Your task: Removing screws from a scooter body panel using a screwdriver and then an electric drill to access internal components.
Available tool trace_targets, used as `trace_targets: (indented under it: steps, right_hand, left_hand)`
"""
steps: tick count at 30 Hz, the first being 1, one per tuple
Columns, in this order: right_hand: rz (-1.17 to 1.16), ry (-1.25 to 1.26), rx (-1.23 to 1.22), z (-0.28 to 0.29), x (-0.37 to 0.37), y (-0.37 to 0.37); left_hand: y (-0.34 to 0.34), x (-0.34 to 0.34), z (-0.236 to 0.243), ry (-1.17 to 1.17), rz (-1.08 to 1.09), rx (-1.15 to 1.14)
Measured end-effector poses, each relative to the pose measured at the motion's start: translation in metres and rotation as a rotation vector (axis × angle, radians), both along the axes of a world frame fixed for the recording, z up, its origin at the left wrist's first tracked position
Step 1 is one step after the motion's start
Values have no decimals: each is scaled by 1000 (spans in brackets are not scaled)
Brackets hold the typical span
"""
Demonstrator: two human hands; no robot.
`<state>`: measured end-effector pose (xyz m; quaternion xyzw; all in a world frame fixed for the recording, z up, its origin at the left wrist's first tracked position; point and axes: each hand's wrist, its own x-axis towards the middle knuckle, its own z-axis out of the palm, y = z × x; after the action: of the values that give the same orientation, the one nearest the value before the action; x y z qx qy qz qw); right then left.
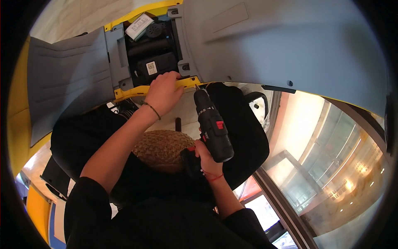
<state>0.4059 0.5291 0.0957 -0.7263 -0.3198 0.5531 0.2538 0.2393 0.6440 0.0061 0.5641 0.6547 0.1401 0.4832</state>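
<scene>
Drill (213, 132): Black with a red slider, it leans nose-first toward a yellow rim (139, 91) at the near side of an open bay (178, 46); from my remote post I cannot tell whether its slim bit (197, 87) touches.

Right hand (207, 157): Clamped on the drill's handle, much of which I lose behind the fingers.

Left hand (166, 92): Apart from the right, it lies over the yellow rim, fingers bent toward the bay; whether they grip or merely rest, I cannot tell.

Bay contents: I see a white box (139, 27) tilted at the far end and a black case (166, 62) bearing a white label (152, 68); the recess around them sinks into shadow.

Grey panels (269, 41): They flank the bay, the right one cut off at my upper edge.

Wrists: A dark band (152, 111) circles the left, a red cord (214, 178) the right.

Woven piece (161, 145): Pale straw, it shows between black-clad legs (246, 128), its left part hidden by the forearm.

Far right: Glare and reflections blur a glass pane (319, 166) for me.
</scene>
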Motion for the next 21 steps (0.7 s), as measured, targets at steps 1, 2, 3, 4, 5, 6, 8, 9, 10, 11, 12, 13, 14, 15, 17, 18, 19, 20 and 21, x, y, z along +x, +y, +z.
trace_targets:
  steps: [1, 2, 3, 4, 5, 6, 8, 9, 10, 11, 12, 13, 14, 15, 17, 18, 19, 20, 21]
  right_hand:
    - [-19, 13, -19, 1, 1, 1]
    - [-38, 27, -38, 1, 2, 3]
    - [-43, 32, -40, 2, 2, 3]
    - [-32, 36, -24, 3, 2, 5]
    - [-20, 40, -7, 3, 2, 6]
    - [-24, 41, -9, 3, 4, 7]
    - [22, 53, -46, 1, 7, 9]
    - [20, 51, -48, -1, 10, 10]
    - [100, -21, -6, -5, 12, 11]
    - [182, -93, 37, -7, 14, 13]
    - [182, -92, 36, -8, 13, 15]
    - [161, -34, 43, -9, 13, 19]
    - [141, 23, 50, -8, 12, 22]
    - [143, 25, 44, -9, 10, 25]
    - [153, 19, 32, -11, 7, 29]
    - [154, 16, 33, -10, 8, 29]
    - [167, 3, 32, -11, 10, 27]
    - [180, -10, 30, -10, 11, 26]
    - [183, -9, 30, -9, 9, 27]
  left_hand:
    - [0, 1, 1, 25, -40, 0]
    - [0, 3, 2, 50, -79, 0]
    - [-1, 2, 0, 56, -84, -2]
    - [-2, 0, -4, 46, -78, 17]
    - [-3, -1, -7, 35, -72, 36]
    - [-5, -1, -11, 36, -76, 34]
    - [-7, -1, -19, 18, -24, 107]
    - [-6, 0, -18, 16, -27, 106]
    - [-5, 1, -17, 5, -18, 87]
    - [-4, 2, -15, -6, -8, 68]
    - [-4, 2, -15, -5, -8, 67]
    - [-3, 3, -14, -21, 1, 64]
    - [-3, 3, -12, -38, 10, 61]
    - [-4, 3, -15, -37, 12, 55]
    - [-6, 1, -19, -29, 29, 39]
    - [-6, 2, -18, -32, 30, 40]
    - [-6, 2, -16, -28, 26, 42]
    - [-6, 2, -15, -25, 22, 43]
    - [-5, 2, -15, -24, 25, 43]
